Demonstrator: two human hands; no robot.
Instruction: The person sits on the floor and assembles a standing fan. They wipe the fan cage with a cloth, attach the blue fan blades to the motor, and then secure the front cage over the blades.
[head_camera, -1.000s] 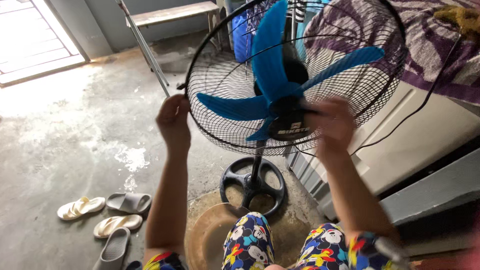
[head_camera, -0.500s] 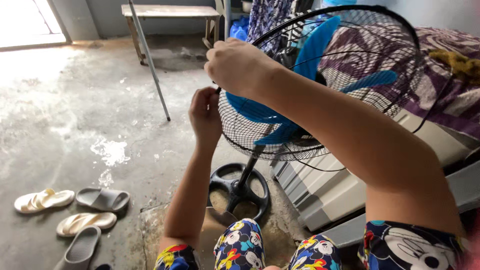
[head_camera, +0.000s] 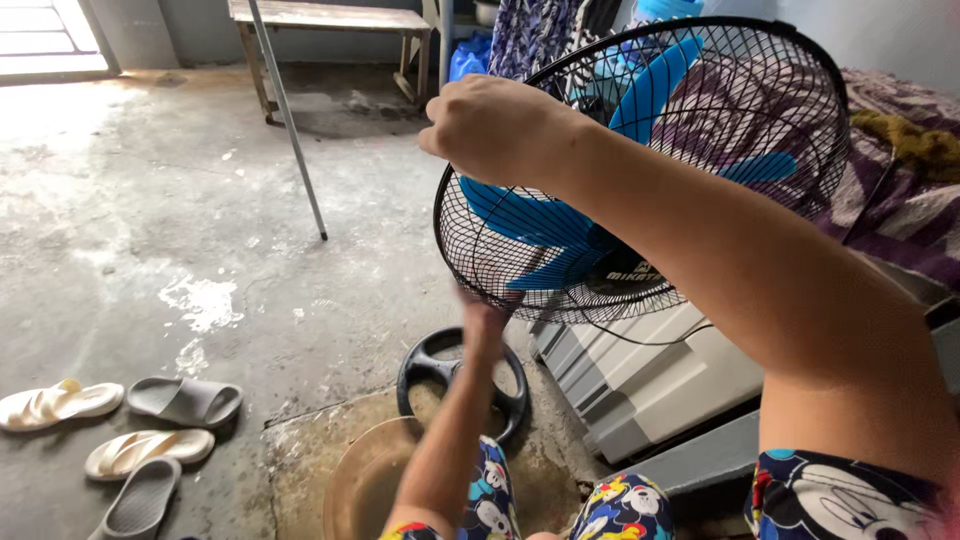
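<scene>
Head view: right hand (head_camera: 495, 125), fingers curled, pinches black wire fan guard's (head_camera: 790, 120) upper-left rim; left hand (head_camera: 483, 322), fingers hidden, reaches its lower rim; next, a steadying grip there.

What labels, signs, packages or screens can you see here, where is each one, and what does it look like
Label: pale lettering on the round black hub cap of the fan, at the middle of the blue blades, behind the black wire guard; partly hidden by the right arm.
Prints: cartoon figures in red, yellow and white on dark blue shorts, at the bottom of the view.
No packages, signs or screens show.
</scene>
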